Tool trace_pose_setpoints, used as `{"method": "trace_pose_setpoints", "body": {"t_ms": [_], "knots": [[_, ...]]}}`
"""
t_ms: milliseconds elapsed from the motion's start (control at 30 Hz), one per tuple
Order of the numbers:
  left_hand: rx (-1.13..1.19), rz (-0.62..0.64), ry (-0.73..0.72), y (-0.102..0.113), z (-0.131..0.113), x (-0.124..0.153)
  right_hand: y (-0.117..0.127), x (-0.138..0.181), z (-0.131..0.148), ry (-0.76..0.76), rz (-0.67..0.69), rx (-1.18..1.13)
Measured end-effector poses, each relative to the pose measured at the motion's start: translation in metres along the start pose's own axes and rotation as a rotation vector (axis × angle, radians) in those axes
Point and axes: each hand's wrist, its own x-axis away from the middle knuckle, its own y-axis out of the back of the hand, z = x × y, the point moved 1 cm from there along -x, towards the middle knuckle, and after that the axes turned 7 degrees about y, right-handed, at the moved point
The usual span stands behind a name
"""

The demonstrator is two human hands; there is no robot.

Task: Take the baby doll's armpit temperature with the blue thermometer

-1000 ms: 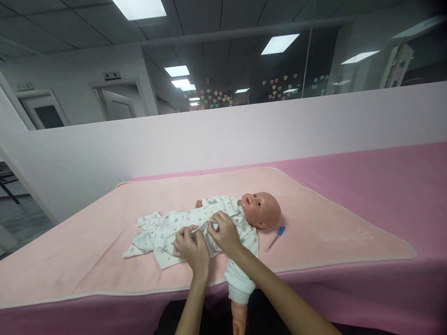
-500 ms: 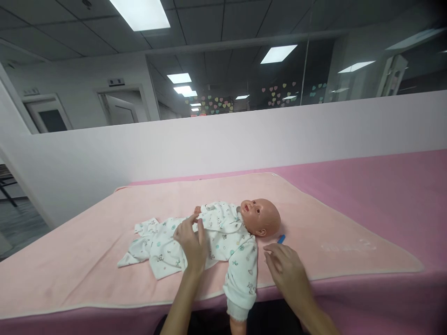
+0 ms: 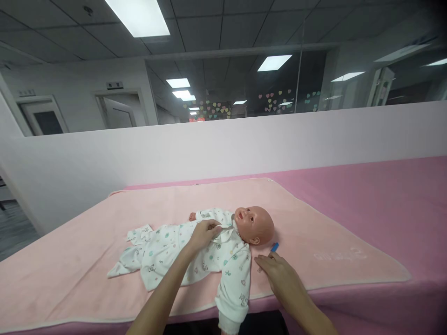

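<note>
Peach blanket (image 3: 328,232): doll (image 3: 260,224) on its back, sleeve (image 3: 235,279) over near edge. Left hand (image 3: 203,235) pinches shirt (image 3: 213,258); right hand (image 3: 279,272) half-hides stick (image 3: 275,247), grip unclear. Snagging that sleeve could drag doll.

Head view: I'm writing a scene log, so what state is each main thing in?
Doll: on its back
Clothes: worn by the doll
Blue-ended stick: partly hidden
Blanket: spread out, creased
Left hand: on clothes, grip unclear
Right hand: at stick, grip unclear
Ceiling light: lit

We observe glass (image 3: 240,79) above a white wall (image 3: 223,149); hearts (image 3: 219,110) show in it. We locate two doors (image 3: 120,115) at left and lit panels (image 3: 139,16) overhead.
</note>
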Motion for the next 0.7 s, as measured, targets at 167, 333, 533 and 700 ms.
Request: {"method": "trace_pose_setpoints", "body": {"t_ms": [167,333,533,700], "knots": [[0.226,0.000,0.334,0.027,0.016,-0.028,0.014,-0.004,-0.002,0.115,0.045,0.010],[-0.191,-0.235,0.201,0.054,0.018,-0.043,0.051,-0.022,0.011,0.146,-0.126,-0.139],[-0.989,-0.341,-0.177,0.053,-0.008,-0.041,0.055,-0.082,0.031,0.039,-0.547,-0.359],[-1.022,-0.352,-0.250,0.059,-0.012,-0.046,0.022,-0.136,0.036,-0.115,-0.552,-0.395]]}}
